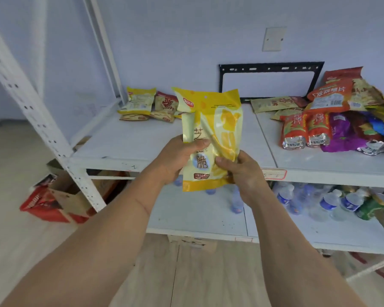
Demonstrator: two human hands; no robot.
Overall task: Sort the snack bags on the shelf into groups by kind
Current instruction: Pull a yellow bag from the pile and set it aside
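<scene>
Two bare hands hold one yellow snack bag [212, 138] upright in front of a white metal shelf [208, 138]. The left hand [175, 160] grips the bag's left edge, its fingers [198, 144] curled round so the thumb presses across the front at about mid-height. The right hand [242, 171] pinches the lower right side, thumb on the front, the other fingers hidden behind the packet. The bag stands between the two hands, its top rising toward 12 o'clock above them and its bottom seam hanging just below.

This looks like the carrying step of the sort: one bag is picked up and not yet placed. From the bag, at about 10 o'clock and farther back on the shelf, lies a small group of yellow bags [138, 103] that seem to match it, with brown and red packets [164, 105] just beside them. At about 2 to 3 o'clock, well apart on the right, sits a mixed heap of orange, red and purple bags [333, 120].

The likely next move is to carry the bag toward the yellow group on the back left and lay it there. That calls for reaching forward over bare shelf, with one hand letting go first.

Water bottles [328, 202] lie on the lower shelf.
</scene>
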